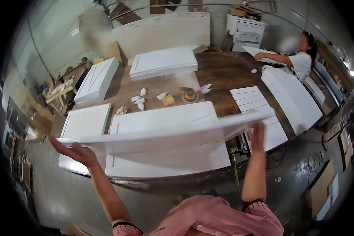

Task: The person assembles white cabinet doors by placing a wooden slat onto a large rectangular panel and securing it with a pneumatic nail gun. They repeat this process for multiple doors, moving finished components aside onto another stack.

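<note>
Fingers of the left hand (pixel 78 153) are held long and nearly straight, laid against the left end of a white panel (pixel 165 131), which is borne from below on the upturned hand. At the opposite end, the panel is held by the right hand (pixel 258 137), raised upright; its fingertips are partly hidden by the panel, so how far they are bent cannot be told. Between both hands, the panel is held across the body, tilted, above the near side of the wooden table (pixel 220 67). Beneath it, a grooved white panel (pixel 165 165) is partly covered from view. Farther back, a round orange-and-black tool (pixel 189 95) is seen near white bottles (pixel 141 103). At the right, another board (pixel 269 56) is handled by a co-worker (pixel 303 63).
</note>
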Action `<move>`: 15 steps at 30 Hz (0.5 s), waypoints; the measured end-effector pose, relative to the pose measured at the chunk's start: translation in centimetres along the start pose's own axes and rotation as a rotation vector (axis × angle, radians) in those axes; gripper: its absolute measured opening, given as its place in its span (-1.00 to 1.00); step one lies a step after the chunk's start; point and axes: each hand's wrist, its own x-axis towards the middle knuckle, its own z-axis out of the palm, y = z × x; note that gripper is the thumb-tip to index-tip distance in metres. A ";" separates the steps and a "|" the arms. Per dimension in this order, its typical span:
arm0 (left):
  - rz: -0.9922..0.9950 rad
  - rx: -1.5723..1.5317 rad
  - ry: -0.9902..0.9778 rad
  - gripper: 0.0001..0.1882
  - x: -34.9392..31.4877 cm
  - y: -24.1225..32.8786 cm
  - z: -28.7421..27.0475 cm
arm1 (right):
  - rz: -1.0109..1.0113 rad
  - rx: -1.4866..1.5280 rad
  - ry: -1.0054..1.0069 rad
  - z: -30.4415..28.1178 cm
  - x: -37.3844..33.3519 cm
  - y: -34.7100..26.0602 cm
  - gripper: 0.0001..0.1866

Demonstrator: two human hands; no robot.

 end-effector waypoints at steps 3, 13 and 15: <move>-0.733 -0.181 0.014 -0.21 -5.8 -10.5 1.7 | 0.097 0.160 -0.141 5.7 1.0 5.1 -0.60; -1.009 0.073 -0.860 -0.31 -14.2 -15.0 -1.1 | 0.242 -0.196 -0.105 3.9 2.9 8.1 -0.56; -1.102 0.040 -0.971 -0.24 -14.6 -12.6 -1.7 | 0.331 -0.298 -0.174 2.6 2.1 9.1 -0.58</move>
